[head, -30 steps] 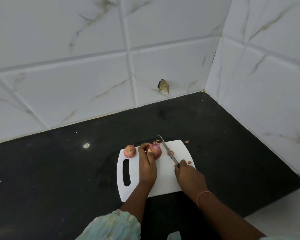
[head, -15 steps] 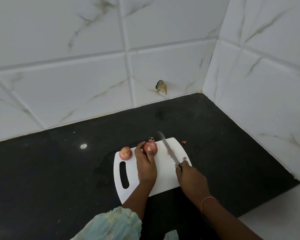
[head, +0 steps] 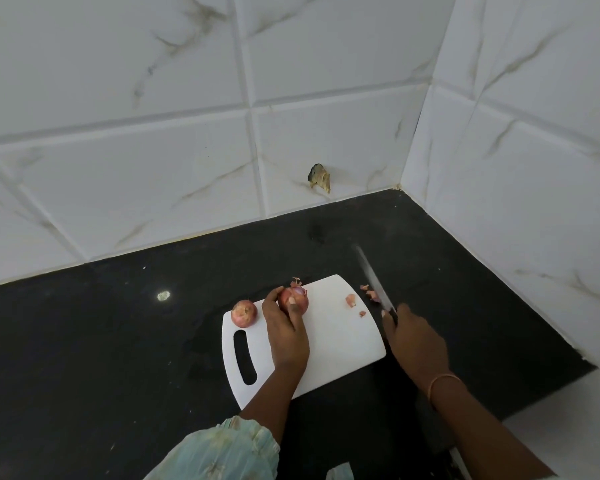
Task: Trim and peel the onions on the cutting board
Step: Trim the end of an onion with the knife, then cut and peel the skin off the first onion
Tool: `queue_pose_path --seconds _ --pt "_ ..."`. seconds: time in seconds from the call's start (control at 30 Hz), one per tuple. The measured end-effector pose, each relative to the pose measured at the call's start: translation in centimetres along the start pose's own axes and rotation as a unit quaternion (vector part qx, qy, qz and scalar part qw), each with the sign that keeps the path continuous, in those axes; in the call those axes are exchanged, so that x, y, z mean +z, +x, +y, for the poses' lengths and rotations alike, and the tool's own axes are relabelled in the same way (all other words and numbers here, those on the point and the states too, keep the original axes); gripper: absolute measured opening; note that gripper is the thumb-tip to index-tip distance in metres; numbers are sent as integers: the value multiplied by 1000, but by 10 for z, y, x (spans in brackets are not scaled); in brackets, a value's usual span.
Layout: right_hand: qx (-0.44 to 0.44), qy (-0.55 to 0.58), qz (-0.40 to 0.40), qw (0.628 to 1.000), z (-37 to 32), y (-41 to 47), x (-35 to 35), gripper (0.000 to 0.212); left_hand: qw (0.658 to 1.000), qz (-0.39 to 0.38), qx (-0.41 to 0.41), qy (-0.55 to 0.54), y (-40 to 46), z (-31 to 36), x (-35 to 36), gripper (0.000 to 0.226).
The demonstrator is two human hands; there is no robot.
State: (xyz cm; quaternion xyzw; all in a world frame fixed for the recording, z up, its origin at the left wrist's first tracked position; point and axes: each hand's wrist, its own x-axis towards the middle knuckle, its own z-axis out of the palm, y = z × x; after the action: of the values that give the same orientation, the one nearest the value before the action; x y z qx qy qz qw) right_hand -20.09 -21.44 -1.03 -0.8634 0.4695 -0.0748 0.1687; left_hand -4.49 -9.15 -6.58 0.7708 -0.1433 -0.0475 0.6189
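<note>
A white cutting board [head: 329, 344] with a handle slot lies on the black counter. My left hand [head: 286, 332] grips a red onion [head: 296, 298] near the board's far edge, fingers and thumb curled round it. A second red onion [head: 244, 313] sits unheld at the board's far left corner. My right hand [head: 414, 341] holds a knife [head: 373, 278] by its handle, off the board's right side, the blurred blade pointing away over the counter. Small skin scraps [head: 351, 300] lie on the board's right part.
More peel bits [head: 370, 292] lie on the black counter [head: 118, 341] just past the board's right corner. White marble-look tiled walls [head: 187, 133] close the back and right. A chipped spot [head: 320, 177] marks the back wall. The counter ends at lower right.
My right hand has swung the knife away from the onion, off the board to the right. My left hand still holds the same onion in place.
</note>
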Motion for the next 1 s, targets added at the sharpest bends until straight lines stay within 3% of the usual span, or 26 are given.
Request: queue_pose_path --seconds 0.13,0.3,0.5,0.63,0.83,1.0 --pt "-25 10 -12 1000 -10 -6 6 26 1000 -1 2 -7 1 0 0 35" --pt "-90 -31 -95 991 -19 -28 19 27 1000 -3 -2 -2 0 0 -1 33" --pt "22 -5 -63 998 6 -18 12 31 1000 -2 -5 -5 -2 1 -1 34" --pt "14 60 16 998 5 -16 5 34 1000 1 -4 -3 -4 6 -2 31" --pt "14 268 -121 956 -43 -19 15 30 999 -50 7 3 -5 4 -3 32" --pt "20 365 -62 929 -77 -4 26 17 994 -93 42 25 -5 -1 -4 34"
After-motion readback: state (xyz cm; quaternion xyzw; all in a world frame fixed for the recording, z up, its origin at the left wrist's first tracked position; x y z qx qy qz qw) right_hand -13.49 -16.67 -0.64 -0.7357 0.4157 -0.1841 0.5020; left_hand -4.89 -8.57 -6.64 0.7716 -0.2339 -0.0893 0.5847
